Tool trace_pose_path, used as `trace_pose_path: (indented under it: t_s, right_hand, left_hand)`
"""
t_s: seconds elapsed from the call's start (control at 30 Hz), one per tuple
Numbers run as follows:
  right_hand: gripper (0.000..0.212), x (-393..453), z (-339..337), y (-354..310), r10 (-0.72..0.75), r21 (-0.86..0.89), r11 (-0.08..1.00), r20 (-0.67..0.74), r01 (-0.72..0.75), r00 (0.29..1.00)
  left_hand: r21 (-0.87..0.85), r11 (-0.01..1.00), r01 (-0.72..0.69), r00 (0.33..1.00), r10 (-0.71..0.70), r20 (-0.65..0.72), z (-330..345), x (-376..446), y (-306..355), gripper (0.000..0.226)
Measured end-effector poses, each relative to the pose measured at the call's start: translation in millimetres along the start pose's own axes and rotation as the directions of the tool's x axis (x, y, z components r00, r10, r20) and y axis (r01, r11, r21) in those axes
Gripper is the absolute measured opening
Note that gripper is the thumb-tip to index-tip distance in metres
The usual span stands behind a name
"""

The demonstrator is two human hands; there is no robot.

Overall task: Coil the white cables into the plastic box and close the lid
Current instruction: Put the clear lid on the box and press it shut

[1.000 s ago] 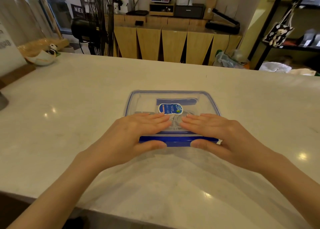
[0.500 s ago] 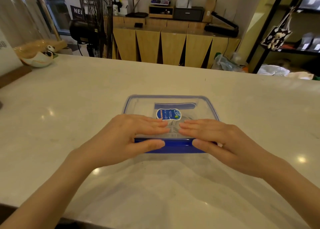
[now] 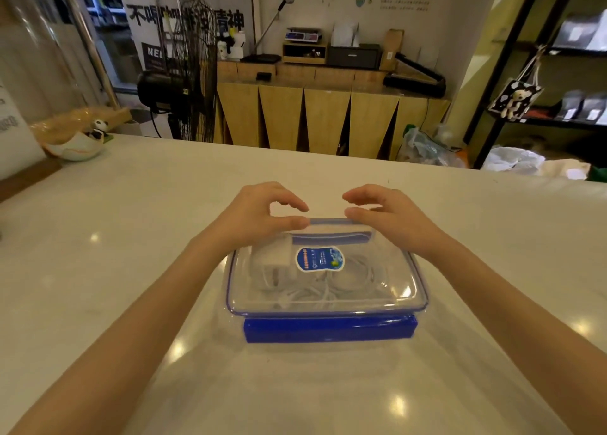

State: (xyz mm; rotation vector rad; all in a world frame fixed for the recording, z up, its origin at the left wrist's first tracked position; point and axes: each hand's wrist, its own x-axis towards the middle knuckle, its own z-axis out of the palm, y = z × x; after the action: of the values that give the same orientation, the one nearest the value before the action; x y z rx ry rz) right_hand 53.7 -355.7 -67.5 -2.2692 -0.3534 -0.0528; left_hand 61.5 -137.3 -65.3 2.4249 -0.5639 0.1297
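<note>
We reach both curled, empty hands, left hand (image 3: 259, 217) and right hand (image 3: 391, 221), over the lid's (image 3: 325, 290) far edge, whose clasp (image 3: 331, 237) runs crosswise just beneath our thumbs.

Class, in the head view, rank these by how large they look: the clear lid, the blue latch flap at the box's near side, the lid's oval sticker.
1. clear lid
2. blue latch flap
3. oval sticker

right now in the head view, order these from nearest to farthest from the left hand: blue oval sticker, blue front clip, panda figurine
1. Blue oval sticker on the clear lid, just below the left hand.
2. Blue front clip, on the box's near side.
3. Panda figurine, far left on the counter.
</note>
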Motion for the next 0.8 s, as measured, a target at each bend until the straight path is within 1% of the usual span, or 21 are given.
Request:
trace_pose_path:
  t_s: [0.07, 0.1, 0.17, 0.2, 0.23, 0.27, 0.37, 0.43, 0.5, 0.53, 0.63, 0.73, 0.8]
  right_hand:
    - [0.033, 3, -1, 4, 0.101, 0.003, 0.995, 0.104, -0.102, 0.989]
    - [0.034, 4, -1, 5, 0.155, 0.007, 0.987, 0.15, -0.158, 0.976]
    - [0.039, 4, 0, 4, 0.258, 0.029, 0.963, 0.204, -0.269, 0.944]
    - [0.04, 4, 0, 3, 0.282, 0.023, 0.956, 0.211, -0.293, 0.936]
    - [0.04, 5, 0, 3, 0.286, 0.013, 0.955, 0.208, -0.296, 0.935]
    - [0.039, 5, 1, 3, 0.281, 0.013, 0.957, 0.203, -0.289, 0.938]
    - [0.035, 4, 2, 4, 0.246, 0.052, 0.964, 0.187, -0.26, 0.951]
    - [0.037, 4, 3, 7, 0.206, 0.067, 0.974, 0.149, -0.218, 0.967]
    - [0.044, 4, 3, 8, 0.181, 0.078, 0.979, 0.096, -0.188, 0.979]
    - [0.045, 4, 3, 8, 0.174, 0.086, 0.98, 0.082, -0.181, 0.981]
    - [0.034, 3, 3, 7, 0.136, 0.116, 0.983, 0.072, -0.144, 0.988]
    - [0.027, 0, 2, 5, 0.117, 0.182, 0.976, 0.007, -0.116, 0.993]
    - [0.025, -1, 2, 5, 0.101, 0.191, 0.977, -0.016, -0.096, 0.995]
  left_hand:
    - [-0.082, 0.985, 0.154, 0.987, -0.15, 0.056, 0, 1, -6, 0.035]
    - [-0.128, 0.96, 0.249, 0.965, -0.235, 0.119, -1, 1, -7, 0.039]
    - [-0.233, 0.867, 0.441, 0.881, -0.367, 0.299, -2, 2, -8, 0.034]
    - [-0.266, 0.817, 0.511, 0.838, -0.405, 0.365, -2, 2, -8, 0.029]
    - [-0.284, 0.785, 0.551, 0.813, -0.429, 0.394, -3, 2, -7, 0.026]
    - [-0.286, 0.771, 0.57, 0.802, -0.445, 0.398, -3, 3, -8, 0.027]
    - [-0.261, 0.777, 0.573, 0.805, -0.473, 0.359, -1, 3, -12, 0.035]
    - [-0.273, 0.81, 0.519, 0.847, -0.445, 0.29, 0, 2, -13, 0.028]
    - [-0.313, 0.845, 0.434, 0.899, -0.384, 0.212, -1, 1, -13, 0.018]
    - [-0.331, 0.853, 0.403, 0.914, -0.358, 0.19, -1, 1, -13, 0.017]
    - [-0.377, 0.852, 0.362, 0.932, -0.329, 0.151, -2, -1, -11, 0.015]
    - [-0.453, 0.832, 0.32, 0.947, -0.298, 0.121, -2, -3, -10, 0.008]
    - [-0.472, 0.829, 0.301, 0.953, -0.284, 0.11, -2, -4, -10, 0.006]
